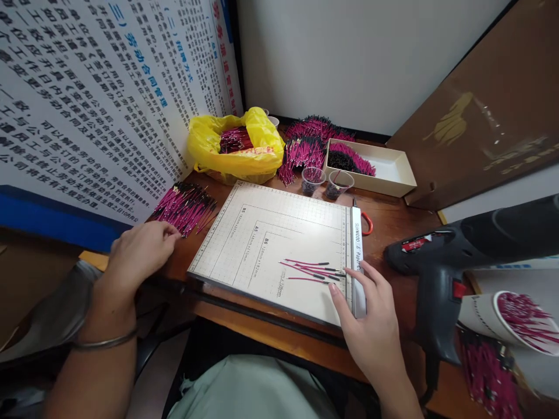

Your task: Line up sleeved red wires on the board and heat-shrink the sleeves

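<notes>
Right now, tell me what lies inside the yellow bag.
In the yellow bag, a bundle of pink wires shows at the opening; anything deeper is covered by the plastic.

Thin silver bangle (105, 340) at wrist of left grip (140, 250); forearms bare; pale grey-green garment (253, 387), frayed edge.

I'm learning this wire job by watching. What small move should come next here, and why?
Probably the left hand should lift a few wires from the pile it touches and bring them to the cutting board: only a handful of wires lie there by the rail, where the right hand rests.
</notes>
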The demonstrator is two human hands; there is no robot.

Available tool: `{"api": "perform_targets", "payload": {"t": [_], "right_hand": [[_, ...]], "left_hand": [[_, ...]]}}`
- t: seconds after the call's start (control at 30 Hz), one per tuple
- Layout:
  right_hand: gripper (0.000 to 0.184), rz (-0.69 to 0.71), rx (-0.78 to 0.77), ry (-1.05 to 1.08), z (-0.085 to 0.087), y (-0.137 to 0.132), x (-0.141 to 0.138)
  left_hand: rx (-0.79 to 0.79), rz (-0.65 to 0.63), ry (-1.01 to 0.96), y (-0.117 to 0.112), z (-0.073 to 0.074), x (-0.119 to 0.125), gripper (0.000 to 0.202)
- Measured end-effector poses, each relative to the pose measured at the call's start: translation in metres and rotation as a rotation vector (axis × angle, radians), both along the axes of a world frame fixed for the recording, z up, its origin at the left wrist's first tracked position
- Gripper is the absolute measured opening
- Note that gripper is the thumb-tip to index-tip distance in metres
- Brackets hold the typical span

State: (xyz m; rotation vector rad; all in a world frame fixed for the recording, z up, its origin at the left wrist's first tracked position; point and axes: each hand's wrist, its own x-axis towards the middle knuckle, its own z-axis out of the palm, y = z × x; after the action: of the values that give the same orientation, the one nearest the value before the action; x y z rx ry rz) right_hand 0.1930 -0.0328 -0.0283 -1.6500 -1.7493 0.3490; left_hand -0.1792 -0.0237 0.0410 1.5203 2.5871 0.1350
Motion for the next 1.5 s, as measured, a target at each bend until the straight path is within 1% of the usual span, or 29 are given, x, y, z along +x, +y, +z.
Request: {"api": "perform_targets", "payload": {"t": [0.07,0.1,0.17,0.23,0.3,0.33,0.4,0.43,0.5,0.53,0.6,0.67,0.7,0.77,0.87,0.93,0.97,1.03,1.07,1.13,1.2,1.27,1.33,1.4,1.5], "right_hand": [[0.052,-0.003,-0.003,0.011,0.0,-0.001,0.0],[0.052,-0.006,-0.002,0.014,-0.001,-0.001,-0.001],[0.051,-0.011,0.001,0.019,-0.001,-0.002,-0.001],[0.049,-0.013,0.003,0.023,-0.001,-0.003,-0.001],[0.048,-0.012,0.01,0.024,0.0,-0.003,-0.001],[0.048,-0.011,0.014,0.024,0.0,-0.003,-0.001],[0.047,-0.008,0.021,0.021,0.0,-0.003,-0.001],[0.047,-0.007,0.023,0.017,0.001,-0.003,-0.001],[0.046,-0.004,0.025,0.01,0.001,-0.003,-0.001],[0.045,-0.002,0.026,0.007,0.001,-0.003,-0.001],[0.045,-0.001,0.029,0.004,0.002,-0.004,-0.001],[0.044,0.001,0.031,-0.001,0.002,-0.004,-0.001],[0.043,0.002,0.031,-0.004,0.002,-0.004,-0.001],[0.04,0.0,0.031,-0.014,0.001,-0.004,-0.001],[0.036,-0.002,0.033,-0.026,-0.001,-0.004,-0.002],[0.033,0.003,0.042,-0.024,-0.001,-0.005,-0.002],[0.031,0.007,0.047,-0.021,-0.001,-0.005,-0.002],[0.028,0.014,0.053,-0.01,0.0,-0.005,-0.002],[0.027,0.018,0.052,-0.004,0.0,-0.005,-0.002],[0.026,0.024,0.043,0.006,0.002,-0.005,-0.002],[0.025,0.022,0.032,0.016,0.003,-0.004,-0.002],[0.024,0.011,0.025,0.027,0.004,-0.004,-0.002],[0.025,-0.004,0.024,0.039,0.005,-0.004,-0.002],[0.026,-0.015,0.031,0.052,0.007,-0.005,-0.001],[0.026,-0.027,0.043,0.055,0.011,-0.007,0.004]], "left_hand": [[0.014,0.021,0.047,0.006,0.019,0.015,0.024],[0.037,0.001,0.053,0.013,0.029,0.025,0.027],[0.098,-0.093,0.035,0.039,0.045,0.05,0.031],[0.155,-0.226,-0.01,0.078,0.052,0.08,0.033],[0.238,-0.42,-0.116,0.121,0.049,0.11,0.029],[0.251,-0.487,-0.15,0.142,0.044,0.124,0.027],[0.257,-0.555,-0.186,0.177,0.032,0.148,0.026],[0.261,-0.578,-0.198,0.19,0.025,0.157,0.024],[0.273,-0.61,-0.21,0.208,0.013,0.168,0.022],[0.28,-0.619,-0.212,0.213,0.009,0.17,0.022],[0.299,-0.635,-0.22,0.216,0.004,0.169,0.023],[0.324,-0.656,-0.234,0.21,0.004,0.163,0.026],[0.337,-0.668,-0.244,0.203,0.006,0.158,0.027],[0.359,-0.694,-0.268,0.18,0.008,0.149,0.03],[0.355,-0.751,-0.317,0.125,0.004,0.14,0.032],[0.332,-0.801,-0.361,0.085,-0.005,0.14,0.038],[0.331,-0.845,-0.394,0.067,-0.011,0.142,0.041],[0.257,-0.928,-0.381,0.039,-0.022,0.147,0.046],[0.249,-0.957,-0.353,0.03,-0.026,0.15,0.043],[0.259,-0.96,-0.296,0.02,-0.033,0.156,0.035],[0.303,-0.937,-0.236,0.015,-0.037,0.162,0.029],[0.361,-0.94,-0.155,0.009,-0.039,0.168,0.033],[0.402,-0.97,-0.059,0.0,-0.043,0.175,0.042],[0.402,-0.99,0.001,-0.01,-0.046,0.183,0.049],[0.378,-0.989,0.016,-0.018,-0.052,0.194,0.053]]}}
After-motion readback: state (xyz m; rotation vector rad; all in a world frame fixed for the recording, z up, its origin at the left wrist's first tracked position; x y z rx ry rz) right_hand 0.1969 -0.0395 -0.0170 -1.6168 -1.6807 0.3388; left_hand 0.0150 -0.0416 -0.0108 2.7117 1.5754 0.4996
